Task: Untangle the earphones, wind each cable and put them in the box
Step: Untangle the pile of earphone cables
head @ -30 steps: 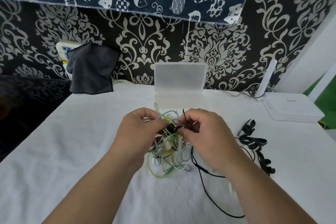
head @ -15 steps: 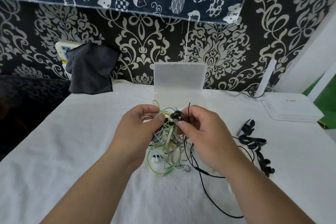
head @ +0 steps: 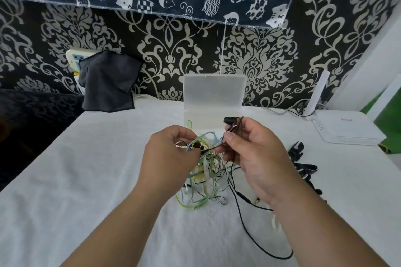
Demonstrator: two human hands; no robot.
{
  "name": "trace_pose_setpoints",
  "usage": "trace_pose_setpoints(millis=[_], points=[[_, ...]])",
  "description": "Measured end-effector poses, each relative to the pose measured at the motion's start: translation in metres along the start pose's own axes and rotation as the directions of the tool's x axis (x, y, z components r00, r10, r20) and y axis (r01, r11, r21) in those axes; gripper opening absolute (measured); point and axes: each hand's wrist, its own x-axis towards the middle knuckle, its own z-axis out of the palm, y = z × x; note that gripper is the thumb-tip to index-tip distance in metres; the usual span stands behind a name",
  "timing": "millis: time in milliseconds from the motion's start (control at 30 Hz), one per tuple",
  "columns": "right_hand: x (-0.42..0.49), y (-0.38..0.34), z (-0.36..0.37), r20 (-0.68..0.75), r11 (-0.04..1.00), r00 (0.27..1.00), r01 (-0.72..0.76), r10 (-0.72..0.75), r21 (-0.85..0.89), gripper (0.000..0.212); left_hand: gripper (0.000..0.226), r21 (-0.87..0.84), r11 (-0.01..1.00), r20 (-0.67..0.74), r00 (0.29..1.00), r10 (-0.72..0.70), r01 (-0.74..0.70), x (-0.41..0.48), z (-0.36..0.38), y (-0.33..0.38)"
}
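A knot of green, pale blue, white and black earphone cables [head: 204, 178] hangs over the white tablecloth at the centre. My left hand [head: 169, 158] grips the top of the tangle. My right hand [head: 253, 154] pinches the black earphone cable, and a black earbud [head: 229, 119] sticks up above its fingers. The black cable [head: 256, 238] trails down to the right across the cloth, with a gold plug [head: 257, 200] by my wrist. Behind the hands the translucent plastic box [head: 214, 93] stands with its lid upright.
Black straps [head: 301, 165] lie on the cloth to the right. At the far right sits a white router [head: 345, 128] with an antenna. A dark cloth [head: 108, 84] hangs over a socket at the back left. The table's left edge drops into shadow.
My right hand has pulled the black earbud up and to the right, away from the tangle. My left hand stays gripping the knot.
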Motion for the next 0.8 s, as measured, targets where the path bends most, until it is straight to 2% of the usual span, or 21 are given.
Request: trace_pose_setpoints(millis=[200, 300, 400, 533, 667, 800], points=[[0.001, -0.001, 0.001, -0.051, 0.998, 0.997, 0.059, -0.061, -0.034, 0.018, 0.035, 0.217, 0.968, 0.086, 0.990, 0.108, -0.124, -0.007, 0.004, 0.004], [0.003, 0.000, -0.001, -0.138, 0.993, 0.987, 0.068, -0.080, -0.091, 0.018, 0.037, 0.274, 0.947, 0.092, 0.985, 0.148, -0.168, -0.010, 0.003, 0.006], [0.005, 0.002, -0.006, -0.237, 0.993, 0.969, 0.052, -0.075, -0.104, 0.018, 0.049, 0.326, 0.920, 0.129, 0.974, 0.186, -0.218, -0.011, 0.002, 0.008], [0.004, -0.003, -0.003, -0.225, 0.999, 0.974, 0.023, -0.015, 0.033, 0.015, 0.046, 0.417, 0.866, 0.166, 0.960, 0.225, -0.275, -0.009, 0.000, 0.007], [0.000, -0.008, 0.004, -0.142, 0.979, 0.988, -0.034, 0.064, 0.202, 0.012, 0.042, 0.323, 0.907, 0.268, 0.945, 0.185, -0.269, -0.011, 0.003, 0.002], [0.000, -0.010, 0.006, -0.083, 0.932, 0.987, -0.100, 0.137, 0.350, 0.014, 0.042, 0.182, 0.963, 0.220, 0.963, 0.159, -0.200, -0.011, 0.008, -0.001]])
